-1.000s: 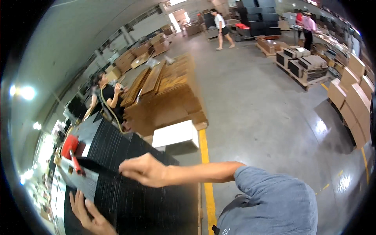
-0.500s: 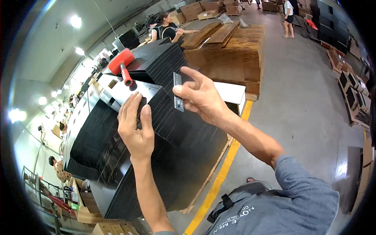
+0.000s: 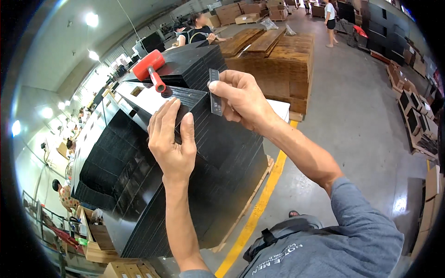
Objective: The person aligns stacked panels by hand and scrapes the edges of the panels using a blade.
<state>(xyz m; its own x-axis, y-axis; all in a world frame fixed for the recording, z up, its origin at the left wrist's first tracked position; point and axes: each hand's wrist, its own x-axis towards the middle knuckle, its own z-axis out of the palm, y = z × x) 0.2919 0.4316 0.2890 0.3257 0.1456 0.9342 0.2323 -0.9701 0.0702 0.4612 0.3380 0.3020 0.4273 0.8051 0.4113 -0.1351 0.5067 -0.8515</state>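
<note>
A tall stack of black panels (image 3: pixel 218 171) stands before me. My left hand (image 3: pixel 174 143) lies on its upper surface, fingers stretched out and thumb apart; whether anything is under the palm I cannot tell. Between the thumb and fingers of my right hand (image 3: pixel 241 99) is a short, flat metal ruler (image 3: pixel 215 103). It stands roughly upright beside the stack's top corner edge. A red mallet (image 3: pixel 149 65) rests farther back on the stack, its handle pointing toward me, just beyond my left fingertips.
Brown wooden boards (image 3: pixel 273 69) are piled beyond the stack. A yellow floor line (image 3: pixel 259 208) runs along the pallet's right side. Several people are in the background, one (image 3: pixel 330 23) standing far right. Stacked panels on pallets (image 3: pixel 419 123) line the right side.
My right hand has moved up and slightly right with the ruler, and its fingers have curled in more. My left hand appears a little farther right, still flat.
</note>
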